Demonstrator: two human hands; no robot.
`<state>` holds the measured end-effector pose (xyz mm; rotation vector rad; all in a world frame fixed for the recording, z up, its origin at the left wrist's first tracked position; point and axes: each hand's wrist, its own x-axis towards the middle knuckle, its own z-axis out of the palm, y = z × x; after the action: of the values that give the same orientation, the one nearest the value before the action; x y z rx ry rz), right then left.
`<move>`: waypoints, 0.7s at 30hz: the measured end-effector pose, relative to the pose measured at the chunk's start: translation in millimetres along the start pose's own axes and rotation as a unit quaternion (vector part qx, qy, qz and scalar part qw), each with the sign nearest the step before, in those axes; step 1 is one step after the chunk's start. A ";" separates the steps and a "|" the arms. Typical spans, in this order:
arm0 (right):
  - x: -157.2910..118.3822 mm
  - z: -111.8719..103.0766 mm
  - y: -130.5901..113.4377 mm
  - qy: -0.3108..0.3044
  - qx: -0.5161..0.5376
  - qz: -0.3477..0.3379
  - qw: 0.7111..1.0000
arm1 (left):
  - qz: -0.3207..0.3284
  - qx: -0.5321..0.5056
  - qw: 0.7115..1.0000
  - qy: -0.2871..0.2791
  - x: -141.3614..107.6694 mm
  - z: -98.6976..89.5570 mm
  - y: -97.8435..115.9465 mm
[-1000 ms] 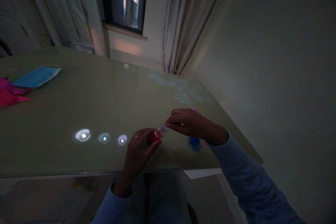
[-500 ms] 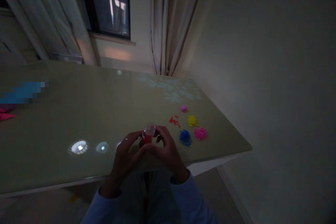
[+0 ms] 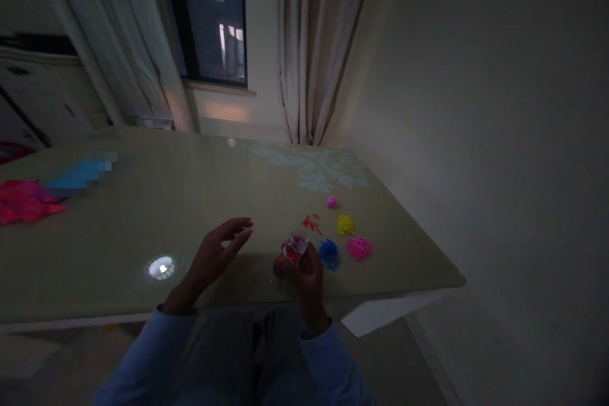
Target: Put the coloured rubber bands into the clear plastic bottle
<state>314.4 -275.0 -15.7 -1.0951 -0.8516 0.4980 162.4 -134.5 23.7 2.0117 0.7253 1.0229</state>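
My right hand [image 3: 307,273] is closed around a small clear jar [image 3: 298,242], tilted, with red pieces inside its lower part. My left hand [image 3: 219,251] hangs over the table to the left of the jar, fingers apart, holding nothing. Just past the jar lie a few loose red pieces [image 3: 312,224]. Right beside my right hand is a pile of blue pieces [image 3: 328,254], and further right a pile of pink pieces [image 3: 359,248]. Behind these are a yellow pile [image 3: 345,224] and a small pinkish-purple clump [image 3: 332,202]. The pieces are too small to name.
The pale green table [image 3: 181,203] has its front edge close to my body. At its left lie a crumpled bright pink thing [image 3: 28,202] and a blurred-out blue thing [image 3: 80,174]. A wall [image 3: 476,139] runs along the right; curtains [image 3: 316,44] hang behind.
My left hand has let go of the jar and moved left, opening. My right hand keeps the jar and has moved it to the right. The view has turned slightly left.
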 end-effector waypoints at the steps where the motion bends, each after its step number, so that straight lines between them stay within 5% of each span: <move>1: -0.8 -3.7 3.4 0.002 0.003 0.001 1.000 | -0.007 0.012 1.000 0.005 10.3 5.0 -1.7; 6: -2.0 -10.4 12.5 -0.008 0.015 0.014 1.000 | 0.003 0.034 0.988 -0.148 57.4 55.3 -6.0; 10: -3.5 -11.0 10.5 -0.027 -0.013 0.003 1.000 | 0.011 0.162 0.950 -0.266 83.0 100.2 0.0; 15: -6.7 -15.6 7.3 -0.036 -0.010 -0.005 0.999 | 0.026 0.217 0.929 -0.297 102.1 131.9 3.4; 21: -9.7 -15.9 4.5 -0.055 -0.017 0.001 0.998 | 0.052 0.205 0.921 -0.327 118.5 137.2 -4.4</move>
<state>321.6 -289.2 -26.4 -1.1074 -0.9588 0.5512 338.9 -93.6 14.8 2.5683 0.4871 0.1979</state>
